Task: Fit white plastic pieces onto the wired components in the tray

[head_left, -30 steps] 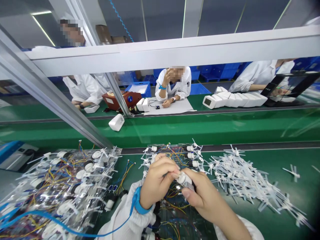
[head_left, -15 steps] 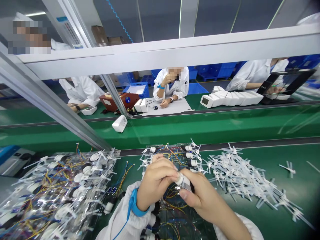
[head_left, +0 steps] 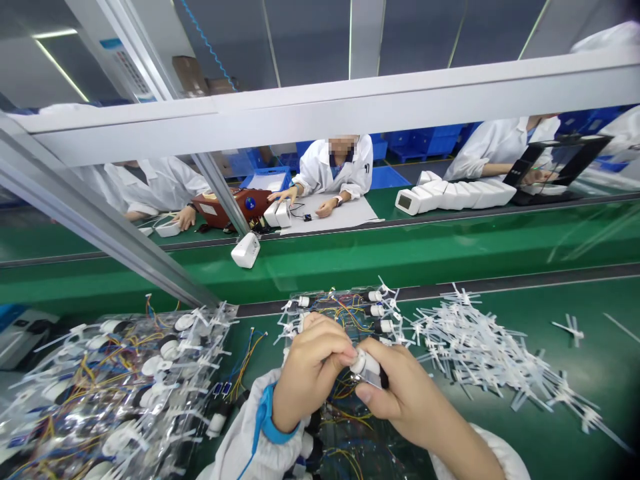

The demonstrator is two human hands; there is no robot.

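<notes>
Both my hands meet low in the middle of the view, pinching a small white cylindrical part [head_left: 364, 364] with a dark end. My left hand [head_left: 311, 372] holds it from the left, and a blue wrist strap [head_left: 266, 415] circles that wrist. My right hand [head_left: 407, 390] grips it from the right. Under my hands lies a clear plastic bag of similar parts with coloured wires [head_left: 345, 310]. Another wired bundle in clear plastic [head_left: 117, 383] lies to my left. A loose heap of white plastic cable ties [head_left: 475, 350] sits to my right.
A green workbench [head_left: 575, 387] runs beneath everything. A grey-framed glass screen [head_left: 320, 113] stands beyond it, with a green conveyor belt [head_left: 400, 243] behind. Across that, co-workers in white coats [head_left: 337, 170] handle white devices [head_left: 455, 197]. Blue crates [head_left: 420, 141] stand behind them.
My hands still hold the white part, with little movement. The whole view has shifted slightly. The co-worker opposite has lowered a hand from the head to the bench.
</notes>
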